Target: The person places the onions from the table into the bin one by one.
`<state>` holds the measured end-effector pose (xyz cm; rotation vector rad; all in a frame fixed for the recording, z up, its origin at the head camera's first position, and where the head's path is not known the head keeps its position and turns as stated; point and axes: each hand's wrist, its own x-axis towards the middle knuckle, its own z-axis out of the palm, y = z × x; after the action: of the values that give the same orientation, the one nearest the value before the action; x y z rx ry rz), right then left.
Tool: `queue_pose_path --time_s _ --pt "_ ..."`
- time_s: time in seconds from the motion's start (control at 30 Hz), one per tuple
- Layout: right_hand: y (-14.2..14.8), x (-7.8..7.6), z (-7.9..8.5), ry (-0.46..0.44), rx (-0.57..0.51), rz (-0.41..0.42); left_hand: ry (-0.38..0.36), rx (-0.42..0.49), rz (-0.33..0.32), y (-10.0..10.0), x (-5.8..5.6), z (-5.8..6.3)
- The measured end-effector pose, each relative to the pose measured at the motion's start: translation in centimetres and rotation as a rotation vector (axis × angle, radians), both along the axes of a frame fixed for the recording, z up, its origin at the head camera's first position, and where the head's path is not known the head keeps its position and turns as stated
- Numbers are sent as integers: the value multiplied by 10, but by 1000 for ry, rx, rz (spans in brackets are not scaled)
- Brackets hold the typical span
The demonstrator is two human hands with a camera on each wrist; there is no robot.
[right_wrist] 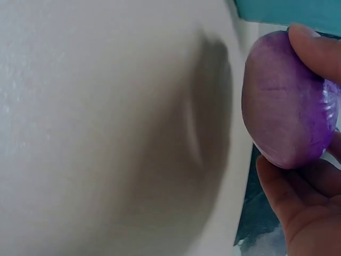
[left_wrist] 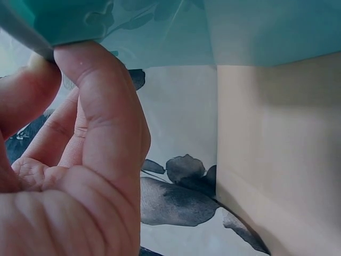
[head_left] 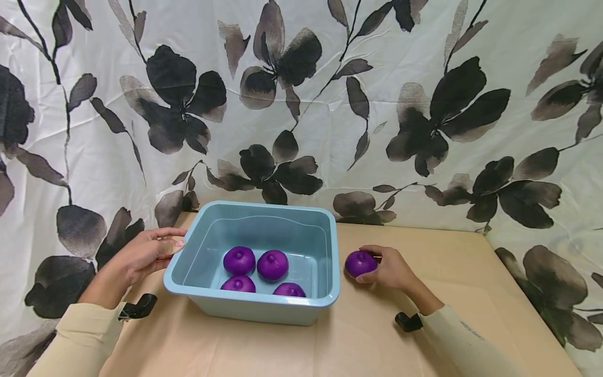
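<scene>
A light blue plastic tub [head_left: 254, 309] stands on the table, with several round purple onions [head_left: 272, 265] lying on its bottom. The left hand [head_left: 146, 256] pinches the tub's left rim between thumb and fingers; in the left wrist view, the thumb and index finger [left_wrist: 101, 106] meet at the rim. To the right of the tub, the right hand [head_left: 388, 267] grips another purple onion [head_left: 359, 263], smooth, shiny and nubbed at the top. In the right wrist view this onion [right_wrist: 285, 101] is held between thumb and fingertips, its shadow falling on the tabletop.
The tan tabletop [head_left: 424, 335] reaches back to a white curtain [head_left: 339, 131] printed with dark flowers. Each sleeve carries a black wrist mount, one at the left wrist [head_left: 137, 307] and one at the right [head_left: 409, 321].
</scene>
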<state>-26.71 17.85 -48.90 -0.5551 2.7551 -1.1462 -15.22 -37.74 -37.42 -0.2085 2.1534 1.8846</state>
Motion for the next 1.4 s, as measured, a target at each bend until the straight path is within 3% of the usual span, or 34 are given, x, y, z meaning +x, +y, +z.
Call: queue_pose_path --time_s 0.63,1.0,1.17,1.4 --pt "2 17 64 56 13 79 -14 -24 11 -3 0 -2" --pt "-3 29 106 69 -60 125 -18 -41 17 -2 0 0" --pt "-6 32 120 50 -63 124 -17 -40 16 -1 -1 0" --pt "-15 31 139 55 -131 183 -11 -56 12 1 -1 0"
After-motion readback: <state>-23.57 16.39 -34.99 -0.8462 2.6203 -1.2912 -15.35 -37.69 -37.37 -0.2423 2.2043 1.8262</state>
